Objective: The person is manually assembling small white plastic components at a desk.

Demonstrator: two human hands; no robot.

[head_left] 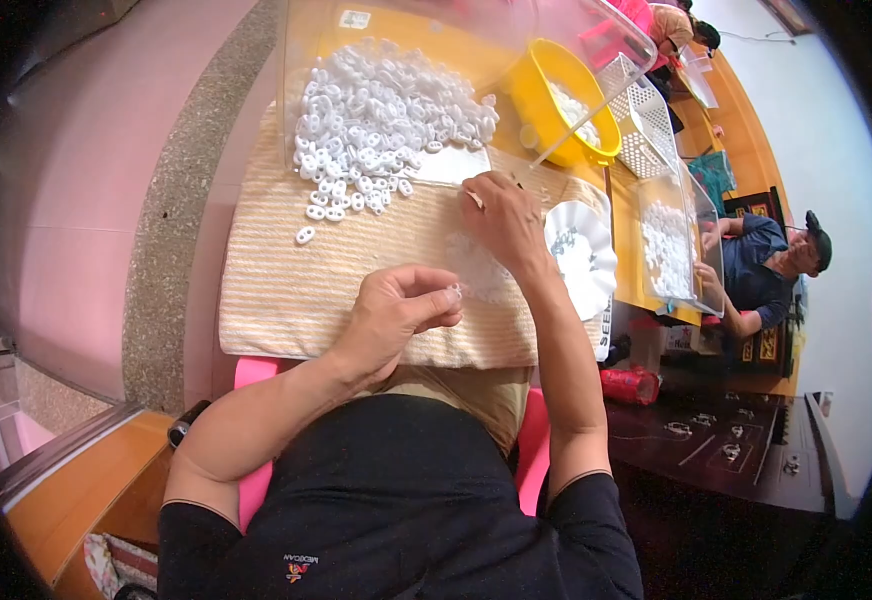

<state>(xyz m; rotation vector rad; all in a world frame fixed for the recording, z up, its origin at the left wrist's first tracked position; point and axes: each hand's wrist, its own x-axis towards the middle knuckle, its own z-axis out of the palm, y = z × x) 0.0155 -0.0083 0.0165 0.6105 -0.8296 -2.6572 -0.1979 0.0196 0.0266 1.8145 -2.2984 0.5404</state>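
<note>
My left hand (401, 312) is held over the striped towel (326, 290), thumb and forefinger pinched on a small white plastic piece (456, 289). Farther right, my right hand (504, 218) is curled with its fingers bent downward, near a flat white sheet (454, 165); whatever its fingertips hold is hidden. Between the hands lies a small heap of tiny translucent pieces (474, 268). Many white oval pieces with two holes (366, 120) are heaped ahead, spilling from a clear plastic bin (301, 30) onto the towel. Right of my right forearm sits a white wavy-rimmed dish (601, 275) with small pieces inside.
A yellow basin (528, 90) holding white pieces stands at the far right, beside white perforated baskets (646, 125). Across the wooden table, a person (761, 265) handles white pieces in a clear tray (691, 285). A red cylindrical item (631, 386) lies right of my seat.
</note>
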